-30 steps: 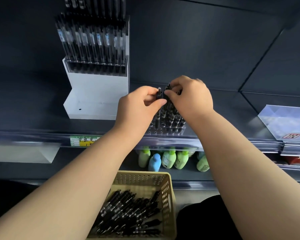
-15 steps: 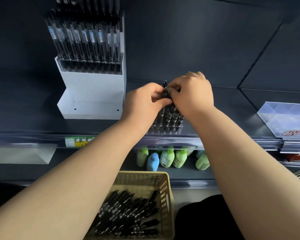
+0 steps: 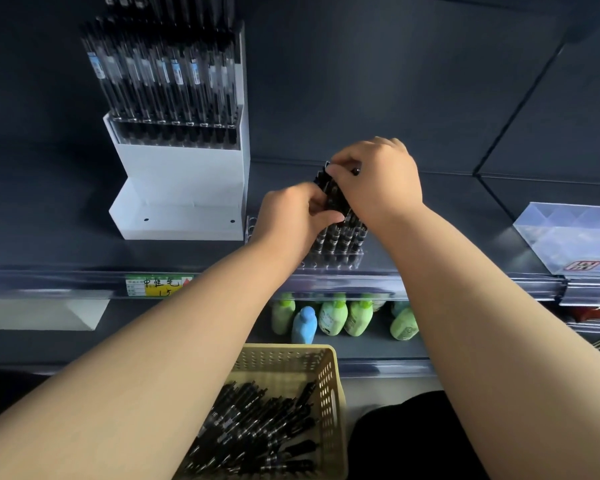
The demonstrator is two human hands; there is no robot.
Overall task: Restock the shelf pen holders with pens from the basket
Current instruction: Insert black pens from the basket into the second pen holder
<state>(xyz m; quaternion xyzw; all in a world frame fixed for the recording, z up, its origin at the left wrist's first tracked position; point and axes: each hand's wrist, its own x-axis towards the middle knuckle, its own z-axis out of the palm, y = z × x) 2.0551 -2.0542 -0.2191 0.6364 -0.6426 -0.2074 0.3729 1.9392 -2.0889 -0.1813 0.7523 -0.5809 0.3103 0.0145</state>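
Pen bundle (image 3: 333,199) stood near-upright in clear holder (image 3: 336,261). Left hand (image 3: 291,220) grip clamped on bundle, holder's left; right hand (image 3: 378,181) grip pinched pen tops above holder.

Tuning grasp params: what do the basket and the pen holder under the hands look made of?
Basket: probably moulded plastic, matte beige; regular rows of holes in its walls. Pen holder: seemingly clear acrylic, glossy; pens show through its front wall.

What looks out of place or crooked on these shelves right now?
The rightmost green bottle on the lower shelf seems to lean sideways, apart from the upright row of bottles. The pens in the basket lie in a loose heap, as stock would. Nothing looks spilled or broken.
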